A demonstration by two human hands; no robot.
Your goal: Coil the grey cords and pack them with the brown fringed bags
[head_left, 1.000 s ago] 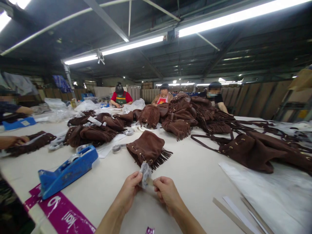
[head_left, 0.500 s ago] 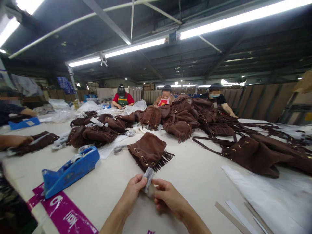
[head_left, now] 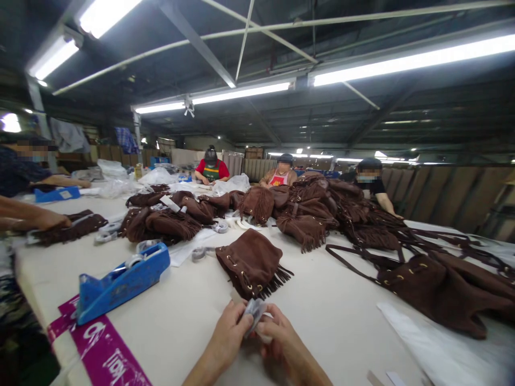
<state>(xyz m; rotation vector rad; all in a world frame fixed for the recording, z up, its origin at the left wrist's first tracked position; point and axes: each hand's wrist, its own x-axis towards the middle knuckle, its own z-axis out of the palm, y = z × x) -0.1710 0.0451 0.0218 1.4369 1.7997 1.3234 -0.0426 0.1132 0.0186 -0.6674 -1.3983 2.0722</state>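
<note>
Close to the table's near edge, my left hand [head_left: 230, 333] pinches a small, greyish, see-through plastic piece [head_left: 254, 316] between thumb and fingers. My right hand [head_left: 284, 339] grips the same piece from the other side, its fingers curled and partly hidden. Something pale beige shows at the right fingertips, too blurred to name. Just beyond both hands lies a dark brown fringed drawstring bag [head_left: 250, 262] with brass-coloured eyelets, its gathered mouth towards me. I cannot tell whether the plastic piece is joined to the bag.
To the left stands a blue tape dispenser [head_left: 124, 281] on a purple printed strip [head_left: 108, 354]. A heap of brown bags [head_left: 309, 201] fills the table's middle. More bags [head_left: 438, 284] and white sheets [head_left: 426, 343] lie at right. Co-workers [head_left: 211, 166] sit around; one's arm [head_left: 34, 214] reaches in from the left.
The plastic piece hung lengthwise between my hands and now looks bunched up. My hands have come closer together. The view has shifted, so the table sits lower and farther right.
</note>
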